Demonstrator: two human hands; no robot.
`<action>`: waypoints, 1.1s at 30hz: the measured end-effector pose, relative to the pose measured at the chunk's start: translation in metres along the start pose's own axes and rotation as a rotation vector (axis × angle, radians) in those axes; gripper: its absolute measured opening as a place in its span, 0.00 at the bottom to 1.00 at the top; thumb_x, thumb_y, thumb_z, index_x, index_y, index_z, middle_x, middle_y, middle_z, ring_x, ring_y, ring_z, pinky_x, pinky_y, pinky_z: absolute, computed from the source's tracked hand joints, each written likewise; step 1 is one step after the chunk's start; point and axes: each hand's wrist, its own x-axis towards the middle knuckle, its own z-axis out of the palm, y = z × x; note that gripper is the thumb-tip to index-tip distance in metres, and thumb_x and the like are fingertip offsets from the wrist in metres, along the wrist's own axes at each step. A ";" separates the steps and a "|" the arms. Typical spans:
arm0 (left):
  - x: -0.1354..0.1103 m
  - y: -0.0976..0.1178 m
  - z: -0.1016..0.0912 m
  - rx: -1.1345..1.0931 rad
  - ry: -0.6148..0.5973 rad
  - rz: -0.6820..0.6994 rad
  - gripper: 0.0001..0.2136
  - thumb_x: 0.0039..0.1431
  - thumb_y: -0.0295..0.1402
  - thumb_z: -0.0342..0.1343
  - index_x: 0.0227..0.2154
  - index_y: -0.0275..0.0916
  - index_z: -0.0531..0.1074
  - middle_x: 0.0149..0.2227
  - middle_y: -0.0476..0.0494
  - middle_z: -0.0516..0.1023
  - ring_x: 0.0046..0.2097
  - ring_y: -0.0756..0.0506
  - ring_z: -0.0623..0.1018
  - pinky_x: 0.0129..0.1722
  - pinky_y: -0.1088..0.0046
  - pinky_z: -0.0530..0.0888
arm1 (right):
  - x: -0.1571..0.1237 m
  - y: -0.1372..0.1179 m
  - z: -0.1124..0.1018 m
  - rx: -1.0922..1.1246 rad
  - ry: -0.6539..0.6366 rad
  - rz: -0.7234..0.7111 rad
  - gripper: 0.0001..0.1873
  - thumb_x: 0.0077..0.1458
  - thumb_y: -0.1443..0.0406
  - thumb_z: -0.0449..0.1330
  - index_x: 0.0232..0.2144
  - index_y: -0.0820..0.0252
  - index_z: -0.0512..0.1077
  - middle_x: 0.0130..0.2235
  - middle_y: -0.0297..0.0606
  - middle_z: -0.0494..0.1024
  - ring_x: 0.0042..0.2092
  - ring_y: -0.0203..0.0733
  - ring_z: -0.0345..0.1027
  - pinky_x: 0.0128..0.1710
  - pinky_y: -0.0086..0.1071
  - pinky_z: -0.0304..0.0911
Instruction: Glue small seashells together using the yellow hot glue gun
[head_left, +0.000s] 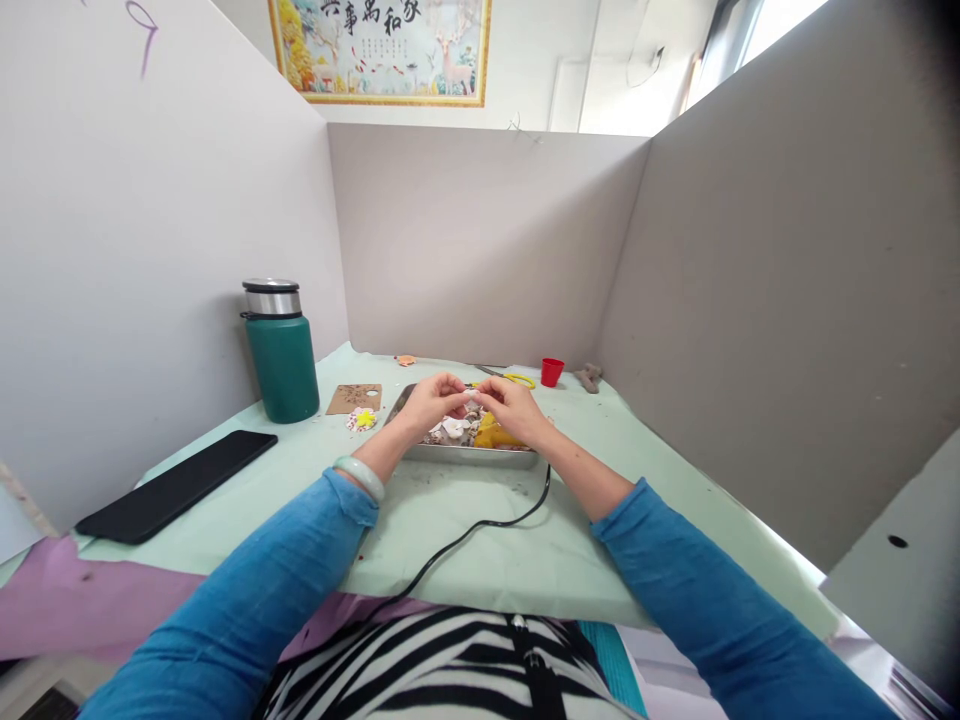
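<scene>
Left hand (439,400): pinching a small white piece (472,396) at the fingertips.
Right hand (511,403): pinching its other side.
White piece: hovering over the metal tray (469,456).
Green bottle (282,368): standing left of tray.

The left hand (439,398) and right hand (516,406) partly hide the tray (469,455).

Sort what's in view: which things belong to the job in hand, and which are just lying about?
Likely belonging:
small white piece between left hand and right hand
metal tray
white pieces and yellow item in it

Seemingly just lying about:
green bottle
flat black object
red cup
yellow-handled scissors (could belong)
</scene>
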 end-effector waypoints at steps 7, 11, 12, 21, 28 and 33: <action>0.001 -0.001 -0.001 0.029 -0.007 0.007 0.14 0.44 0.37 0.63 0.28 0.36 0.64 0.20 0.51 0.71 0.24 0.51 0.73 0.26 0.75 0.69 | 0.001 -0.001 0.001 0.021 0.006 -0.012 0.11 0.53 0.57 0.55 0.29 0.59 0.69 0.28 0.32 0.73 0.28 0.35 0.63 0.30 0.29 0.56; 0.003 -0.005 -0.001 0.052 -0.005 0.021 0.15 0.44 0.37 0.63 0.29 0.36 0.65 0.21 0.50 0.71 0.25 0.51 0.73 0.26 0.75 0.69 | 0.001 -0.001 0.002 0.037 0.012 -0.019 0.09 0.52 0.59 0.56 0.29 0.59 0.69 0.28 0.32 0.74 0.29 0.35 0.63 0.31 0.29 0.57; 0.003 -0.005 -0.001 0.052 -0.004 0.023 0.15 0.44 0.37 0.64 0.29 0.36 0.65 0.21 0.50 0.71 0.25 0.51 0.73 0.27 0.75 0.69 | 0.001 0.000 0.002 0.037 0.018 -0.020 0.08 0.52 0.60 0.56 0.28 0.59 0.69 0.28 0.32 0.73 0.29 0.35 0.63 0.31 0.30 0.57; 0.001 -0.001 0.001 -0.021 0.014 0.078 0.18 0.40 0.35 0.65 0.32 0.36 0.65 0.30 0.49 0.72 0.27 0.52 0.73 0.29 0.74 0.71 | 0.003 0.003 0.003 0.048 0.081 -0.001 0.07 0.50 0.62 0.56 0.27 0.59 0.70 0.28 0.34 0.74 0.31 0.37 0.65 0.32 0.31 0.59; 0.002 -0.001 0.001 0.000 -0.004 0.089 0.16 0.42 0.37 0.64 0.30 0.36 0.65 0.25 0.51 0.70 0.26 0.52 0.72 0.28 0.74 0.71 | 0.003 0.004 0.004 0.065 0.068 0.005 0.06 0.50 0.62 0.56 0.28 0.58 0.70 0.29 0.34 0.74 0.31 0.37 0.66 0.33 0.31 0.60; 0.004 -0.006 0.000 0.003 -0.003 0.116 0.16 0.43 0.38 0.64 0.31 0.36 0.65 0.25 0.51 0.71 0.25 0.52 0.73 0.27 0.75 0.70 | 0.002 0.004 0.003 0.126 0.041 0.043 0.07 0.50 0.61 0.56 0.29 0.58 0.69 0.28 0.33 0.74 0.30 0.37 0.66 0.32 0.32 0.61</action>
